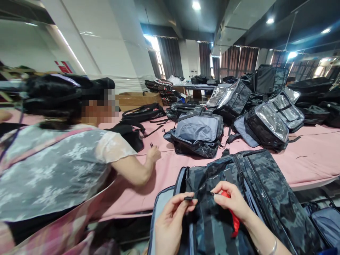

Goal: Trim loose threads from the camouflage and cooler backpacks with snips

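A dark camouflage backpack lies in front of me at the edge of the pink-covered table, partly unzipped with its grey lining showing. Over its left part, my left hand pinches a small black strap end between thumb and fingers. My right hand is closed just to the right, apart from the left. A small dark tip pokes out from its fingers, and a red cloth strip hangs below; together they look like red-wrapped thread snips, mostly hidden by the hand.
At my left a co-worker leans over the pink table, one hand holding a small dark tool. An open grey-lined backpack and silver-lined bags stand beyond mine. Farther back are a cardboard box and more bags.
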Available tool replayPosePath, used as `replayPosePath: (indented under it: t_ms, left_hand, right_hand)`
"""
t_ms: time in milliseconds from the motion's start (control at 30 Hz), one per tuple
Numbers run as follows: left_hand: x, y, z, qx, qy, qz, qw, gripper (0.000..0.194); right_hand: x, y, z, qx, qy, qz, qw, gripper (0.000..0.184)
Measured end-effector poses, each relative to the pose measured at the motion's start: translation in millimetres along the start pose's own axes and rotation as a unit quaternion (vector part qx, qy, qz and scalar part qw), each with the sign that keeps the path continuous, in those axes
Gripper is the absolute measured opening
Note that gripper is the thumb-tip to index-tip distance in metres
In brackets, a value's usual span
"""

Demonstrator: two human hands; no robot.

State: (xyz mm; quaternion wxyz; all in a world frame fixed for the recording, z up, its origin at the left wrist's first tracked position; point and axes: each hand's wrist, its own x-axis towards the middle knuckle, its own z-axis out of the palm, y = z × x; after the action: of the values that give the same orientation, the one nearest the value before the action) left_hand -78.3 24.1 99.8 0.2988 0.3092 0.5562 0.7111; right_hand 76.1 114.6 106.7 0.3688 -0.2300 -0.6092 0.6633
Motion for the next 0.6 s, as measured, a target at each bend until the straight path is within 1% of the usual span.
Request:
replayPosePath:
  t_ms: [67, 100, 200, 300, 433, 600]
  left_hand:
    - [-0.5, -2.5, -4.2, -0.006, -0.005, -0.001, 1.000, 0.023]
    - [-0.7, -3.8, -5.8, -0.003, -0.010, 0.003, 1.000, 0.022]
    - [-0.9, -8.0, -8.7, 0.022, -0.028, 0.032, 0.999, 0.018]
    - [-0.9, -11.8, -8.9, 0.043, -0.035, 0.051, 0.997, 0.015]
    - [-1.4, -13.4, -7.7, 0.048, -0.035, 0.056, 0.997, 0.014]
    - [-2.7, -11.6, -7.8, 0.053, -0.030, 0.064, 0.996, 0.014]
  right_hand:
    - [0.3, 1.3, 0.7, 0.051, -0.044, 0.049, 0.997, 0.029]
    - [0.4, 2.0, 1.6, 0.066, -0.054, 0.061, 0.994, 0.030]
    - [0.9, 3.6, 4.7, 0.084, -0.062, 0.074, 0.992, 0.032]
    - [1.1, 4.3, 6.6, 0.081, -0.064, 0.081, 0.991, 0.033]
    - [-1.2, 2.7, 9.6, 0.062, -0.059, 0.066, 0.994, 0.030]
    - [-3.8, -0.5, 14.7, 0.041, -0.020, 0.031, 0.998, 0.027]
